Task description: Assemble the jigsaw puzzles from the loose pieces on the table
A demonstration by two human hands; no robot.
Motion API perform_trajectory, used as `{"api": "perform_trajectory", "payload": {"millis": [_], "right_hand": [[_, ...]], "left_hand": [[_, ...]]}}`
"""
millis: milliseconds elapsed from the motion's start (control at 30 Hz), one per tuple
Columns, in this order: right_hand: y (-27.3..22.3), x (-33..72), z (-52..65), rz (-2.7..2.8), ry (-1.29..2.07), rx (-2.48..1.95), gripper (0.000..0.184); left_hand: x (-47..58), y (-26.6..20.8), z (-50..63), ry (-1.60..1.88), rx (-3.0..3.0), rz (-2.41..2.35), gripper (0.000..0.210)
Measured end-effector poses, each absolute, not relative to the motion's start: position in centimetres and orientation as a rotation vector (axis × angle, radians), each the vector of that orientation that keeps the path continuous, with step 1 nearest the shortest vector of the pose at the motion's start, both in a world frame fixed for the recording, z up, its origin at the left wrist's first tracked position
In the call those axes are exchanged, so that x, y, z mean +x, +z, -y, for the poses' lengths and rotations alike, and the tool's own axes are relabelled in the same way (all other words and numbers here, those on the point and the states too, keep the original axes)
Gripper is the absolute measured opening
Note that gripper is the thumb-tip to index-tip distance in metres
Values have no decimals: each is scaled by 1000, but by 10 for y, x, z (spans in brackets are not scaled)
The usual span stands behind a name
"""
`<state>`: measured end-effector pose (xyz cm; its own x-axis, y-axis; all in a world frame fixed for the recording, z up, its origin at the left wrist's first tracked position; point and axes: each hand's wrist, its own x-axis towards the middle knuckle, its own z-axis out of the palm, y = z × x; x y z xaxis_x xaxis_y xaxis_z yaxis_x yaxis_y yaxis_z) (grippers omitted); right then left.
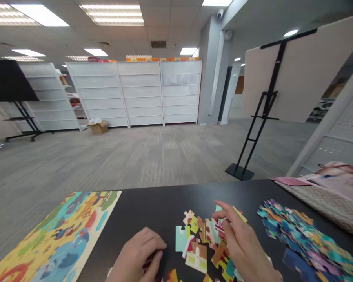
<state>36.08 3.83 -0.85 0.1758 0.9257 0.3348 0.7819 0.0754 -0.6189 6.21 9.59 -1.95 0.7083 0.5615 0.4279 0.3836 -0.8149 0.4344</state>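
Yellow, red and pale green puzzle pieces (198,256) lie loose right under the right hand (242,243). Its fingers are a bit spread, with the thumb apart from them, and I can't tell if a piece is pinched. Next to those pieces, the left hand (141,254) has its fingers curled in. Something reddish shows under its thumb, but I can't tell if it is held.

If the right fingers drag sideways, they could shove pieces on top of each other. The left wrist or palm could push the ones near the table's close edge and make them fall.

Farther right of the right fingers is a pile of blue pieces (308,239). A wide sweep could mix the two piles. Well left of the left fingers lies a bright picture board (67,239) on the black table (167,199).
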Motion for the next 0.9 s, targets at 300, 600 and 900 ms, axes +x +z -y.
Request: {"api": "perform_trajectory", "payload": {"millis": [300,600,900], "right_hand": [[2,392,-45,1960,469,-1932,59],[6,403,-45,2025,545,-1834,34],[18,400,-34,2042,608,-1792,12]], "left_hand": [[59,-17,-88,819,2495,-814,18],[60,-6,-81,703,2581,-756,16],[91,-11,-104,790,2566,-855,18]]}}
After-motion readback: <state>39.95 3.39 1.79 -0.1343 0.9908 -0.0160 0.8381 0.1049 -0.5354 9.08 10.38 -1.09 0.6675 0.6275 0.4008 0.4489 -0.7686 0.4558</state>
